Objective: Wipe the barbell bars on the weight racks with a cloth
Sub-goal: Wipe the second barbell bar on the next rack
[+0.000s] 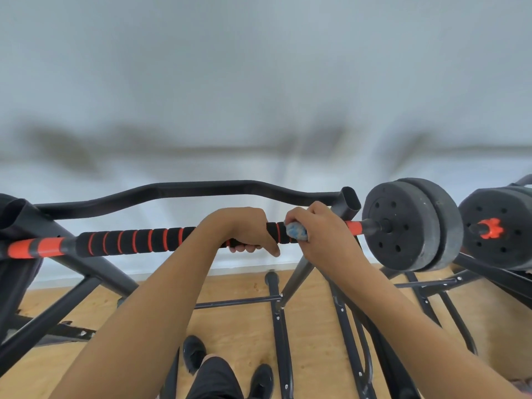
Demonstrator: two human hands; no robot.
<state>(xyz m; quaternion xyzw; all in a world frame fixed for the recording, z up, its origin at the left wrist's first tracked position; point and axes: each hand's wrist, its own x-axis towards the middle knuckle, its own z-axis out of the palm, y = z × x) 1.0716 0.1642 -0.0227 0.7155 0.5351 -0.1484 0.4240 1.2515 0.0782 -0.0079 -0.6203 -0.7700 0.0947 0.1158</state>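
Note:
A barbell bar (135, 240) with a black foam grip ringed in orange lies across a black weight rack (187, 190). My left hand (241, 228) grips the bar near its middle, fingers curled under it. Just to the right, my right hand (322, 231) holds a blue and white cloth (296, 231) wrapped against the bar. Black weight plates (403, 226) sit on the bar's right end.
A second set of black plates (498, 234) with an orange collar stands at the far right. Black rack legs and crossbars (276, 312) spread over the wooden floor below. My dark shoes (195, 352) stand between them. A pale wall is behind the rack.

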